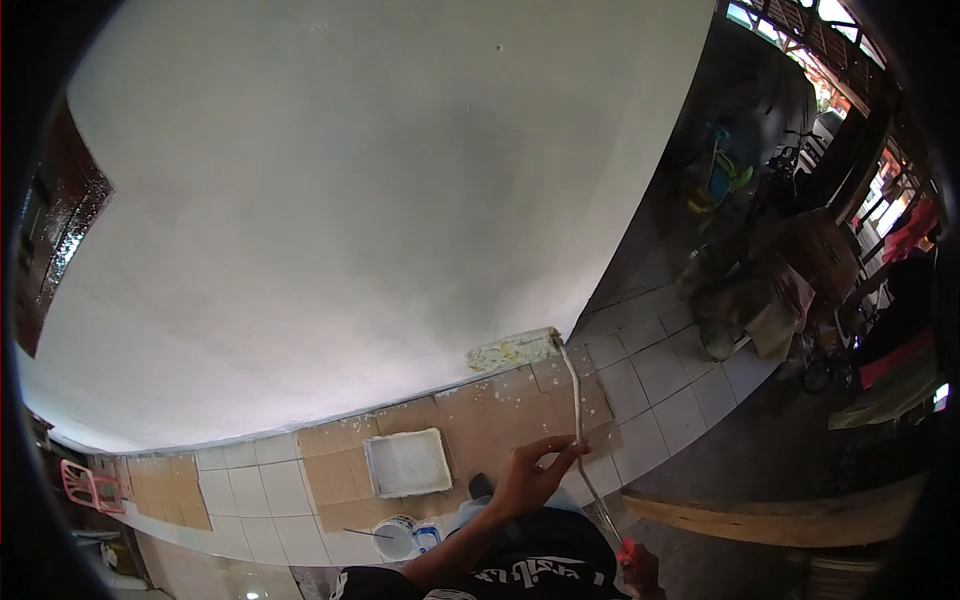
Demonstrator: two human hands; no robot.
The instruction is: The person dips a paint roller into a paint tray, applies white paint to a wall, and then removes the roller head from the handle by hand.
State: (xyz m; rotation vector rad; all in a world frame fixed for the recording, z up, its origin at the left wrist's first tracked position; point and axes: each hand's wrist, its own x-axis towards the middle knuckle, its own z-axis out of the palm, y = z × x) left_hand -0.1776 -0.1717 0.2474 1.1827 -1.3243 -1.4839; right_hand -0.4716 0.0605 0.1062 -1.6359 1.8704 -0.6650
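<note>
A paint roller [513, 349] with a whitish, yellow-flecked sleeve lies along the lower edge of the pale wall [330, 220], near its right corner. From its right end a long bent metal rod [577, 400] runs down towards my body. Partway along that rod, my left hand [540, 475] pinches it between thumb and fingers. Lower down, at the bottom of the view, my right hand [641, 576] is closed around the roller's red handle [627, 552]. Part of the right hand is in shadow.
Cardboard sheets [490, 408] spotted with paint cover floor tiles along the wall. On them rests a white paint tray [409, 463]; a paint bucket [396, 539] with a stick stands nearby. A pink chair [90, 487] is far left, a wooden beam [770, 515] at right.
</note>
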